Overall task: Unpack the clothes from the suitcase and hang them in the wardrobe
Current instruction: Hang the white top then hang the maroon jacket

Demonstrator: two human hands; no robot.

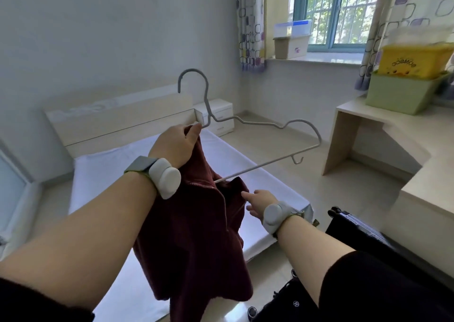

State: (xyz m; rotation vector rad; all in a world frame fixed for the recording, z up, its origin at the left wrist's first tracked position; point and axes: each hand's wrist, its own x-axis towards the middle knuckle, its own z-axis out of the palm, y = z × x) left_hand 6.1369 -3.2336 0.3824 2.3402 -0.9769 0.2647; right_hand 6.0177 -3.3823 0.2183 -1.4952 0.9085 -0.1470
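A dark red zip-up garment (196,243) hangs in front of me over the bed. My left hand (175,144) grips its top together with the neck of a grey wire hanger (270,125). The hanger's left half is inside the garment; its right shoulder and bottom bar stick out to the right. My right hand (258,202) is at the zipper edge of the garment, fingers apart and touching the fabric. The black suitcase (353,226) lies on the floor at lower right, mostly hidden by my right arm. No wardrobe is in view.
A bed with a white mattress (127,174) and pale headboard (118,117) fills the middle. A white nightstand (219,115) stands behind it. A desk (405,135) at right carries green and yellow bins (405,93). Boxes sit on the windowsill (292,41).
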